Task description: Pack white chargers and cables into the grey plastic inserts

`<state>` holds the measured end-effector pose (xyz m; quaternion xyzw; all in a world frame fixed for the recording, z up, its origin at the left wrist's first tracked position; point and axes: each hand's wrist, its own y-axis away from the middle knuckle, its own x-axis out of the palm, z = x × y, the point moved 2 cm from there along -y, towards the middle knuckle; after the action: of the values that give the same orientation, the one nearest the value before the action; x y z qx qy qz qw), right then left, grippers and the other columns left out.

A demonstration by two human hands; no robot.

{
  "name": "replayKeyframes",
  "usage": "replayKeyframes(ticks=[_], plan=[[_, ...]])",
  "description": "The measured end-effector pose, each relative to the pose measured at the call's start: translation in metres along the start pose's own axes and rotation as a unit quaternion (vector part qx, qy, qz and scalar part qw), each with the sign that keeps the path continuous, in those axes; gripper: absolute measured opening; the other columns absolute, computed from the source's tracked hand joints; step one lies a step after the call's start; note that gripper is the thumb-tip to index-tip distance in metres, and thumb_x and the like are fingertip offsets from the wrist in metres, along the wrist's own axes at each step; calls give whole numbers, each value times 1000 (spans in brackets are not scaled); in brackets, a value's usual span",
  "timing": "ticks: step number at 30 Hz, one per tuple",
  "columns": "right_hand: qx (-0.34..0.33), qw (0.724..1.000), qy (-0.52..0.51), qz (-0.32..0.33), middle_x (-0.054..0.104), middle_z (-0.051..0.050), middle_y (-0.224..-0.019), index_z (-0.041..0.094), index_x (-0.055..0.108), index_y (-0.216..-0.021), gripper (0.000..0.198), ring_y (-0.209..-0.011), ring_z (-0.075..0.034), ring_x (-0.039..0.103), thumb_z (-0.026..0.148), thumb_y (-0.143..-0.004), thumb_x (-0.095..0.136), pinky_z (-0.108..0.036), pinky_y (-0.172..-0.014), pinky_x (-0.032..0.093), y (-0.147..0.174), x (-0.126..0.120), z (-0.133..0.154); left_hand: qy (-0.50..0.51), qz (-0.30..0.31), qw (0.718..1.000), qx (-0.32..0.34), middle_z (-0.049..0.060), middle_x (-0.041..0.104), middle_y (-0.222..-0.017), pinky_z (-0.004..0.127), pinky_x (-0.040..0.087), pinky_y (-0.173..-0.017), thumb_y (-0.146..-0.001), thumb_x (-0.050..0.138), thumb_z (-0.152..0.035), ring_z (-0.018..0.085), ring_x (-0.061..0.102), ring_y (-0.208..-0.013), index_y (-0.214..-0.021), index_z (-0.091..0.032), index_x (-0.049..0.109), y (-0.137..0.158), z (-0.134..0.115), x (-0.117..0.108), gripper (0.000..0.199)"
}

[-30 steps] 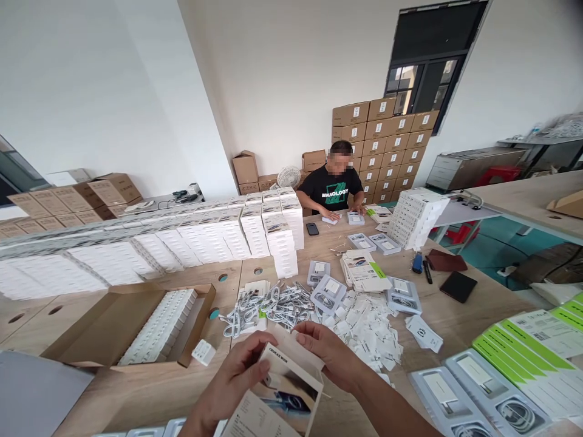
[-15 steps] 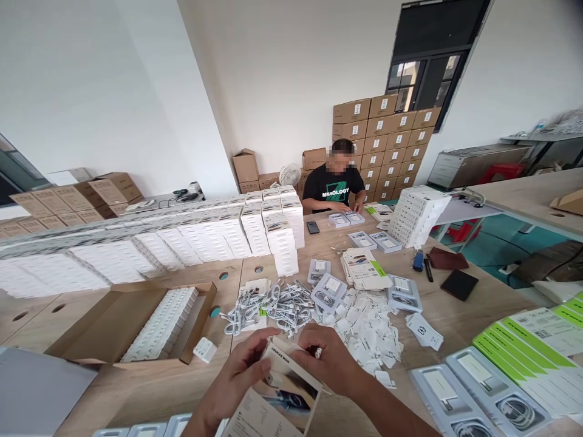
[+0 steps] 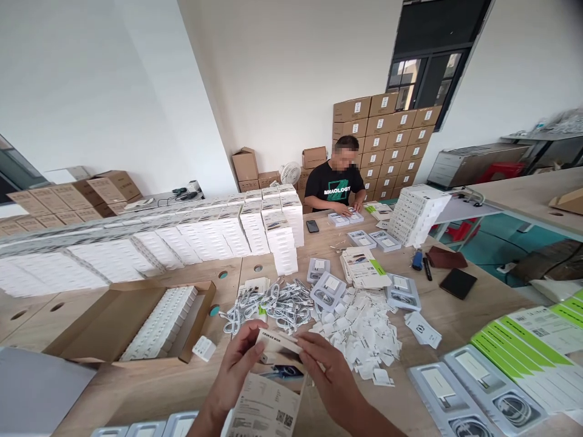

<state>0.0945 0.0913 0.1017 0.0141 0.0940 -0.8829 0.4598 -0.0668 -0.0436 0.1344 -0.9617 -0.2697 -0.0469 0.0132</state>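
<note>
Both hands grip a printed packaging box (image 3: 268,397), held low in front of me at a tilt. It shows a cable picture, small print and QR codes. My left hand (image 3: 239,364) is closed around its left side, thumb near the top edge. My right hand (image 3: 328,370) pinches its upper right corner. Just beyond the hands lie a heap of grey-white charging cables (image 3: 291,306) and a pile of small white paper pieces (image 3: 364,334). Near them are grey plastic trays (image 3: 328,290), each holding a cable and a white charger.
An open cardboard carton (image 3: 200,328) of white chargers stands left, with one loose charger (image 3: 204,348) beside it. Long stacks of white boxes (image 3: 204,237) line the back. Green-white packaging sleeves (image 3: 523,352) lie right. A co-worker (image 3: 336,188) sits opposite, hands on trays.
The box has turned more upright, showing more of its printed panel and the QR codes. My right hand has shifted slightly and its fingers now lie along the box's top corner.
</note>
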Motion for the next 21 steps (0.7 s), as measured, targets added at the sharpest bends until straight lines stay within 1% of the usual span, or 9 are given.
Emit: replayKeyframes(ticks=[2,4,6,10,12,14,17,19,21], plan=[[-13,1000,24,1,63,-7,-125,34,68,-114,32,-115,-28,56,47,-90,52,-39,-99,46,6,2,-2,-30,28,999,1,2,58,-96,26,45,-72,-91,57,-35,16,53,-82,-112,-26,57,2,1,-2,23],[17,1000,19,14,68,-8,-108,30,71,-106,30,-100,-26,61,48,-86,58,-39,-90,49,5,0,-1,-113,66,991,11,3,59,-98,26,45,-71,-91,55,-35,17,54,-82,-116,-26,58,6,-1,-5,26],[69,997,-10,32,67,-5,-89,25,71,-100,31,-84,-22,60,50,-82,64,-35,-78,48,-1,-4,3,-226,95,969,36,5,62,-102,29,46,-74,-90,57,-34,20,56,-85,-119,-27,59,10,-6,-8,30],[118,983,-74,116,56,1,-74,18,68,-80,38,-69,-13,49,56,-81,62,-27,-63,37,-17,-9,8,-374,99,918,84,6,66,-114,32,45,-88,-86,61,-29,25,59,-100,-121,-30,62,16,-16,-13,35],[156,971,-118,139,48,4,-64,17,63,-72,42,-59,-9,38,59,-78,64,-25,-56,28,-19,-7,3,-394,101,909,92,6,67,-116,33,45,-91,-85,63,-29,27,59,-104,-121,-31,63,18,-15,-15,36],[202,957,-162,134,41,7,-57,17,61,-71,43,-54,-7,30,59,-74,69,-25,-53,21,-18,-2,-5,-401,101,905,94,6,67,-117,34,45,-92,-84,64,-30,28,59,-106,-120,-32,64,18,-10,-17,36],[228,951,-179,111,42,8,-54,16,61,-71,42,-52,-7,30,56,-69,73,-24,-52,22,-18,10,-22,-396,89,910,87,6,66,-120,34,45,-93,-83,66,-31,28,58,-108,-120,-32,64,12,6,-18,37],[227,962,-106,112,50,6,-58,17,65,-77,41,-53,-7,38,58,-74,67,-23,-53,31,-24,13,-38,-371,76,923,67,6,66,-116,33,47,-89,-81,68,-33,27,60,-102,-118,-30,64,4,19,-20,38],[229,966,13,117,61,4,-68,20,68,-87,42,-58,-9,49,61,-81,58,-23,-57,40,-33,-2,-57,-318,43,946,34,6,68,-100,30,51,-77,-78,72,-37,22,61,-85,-116,-28,64,-4,32,-25,40]])
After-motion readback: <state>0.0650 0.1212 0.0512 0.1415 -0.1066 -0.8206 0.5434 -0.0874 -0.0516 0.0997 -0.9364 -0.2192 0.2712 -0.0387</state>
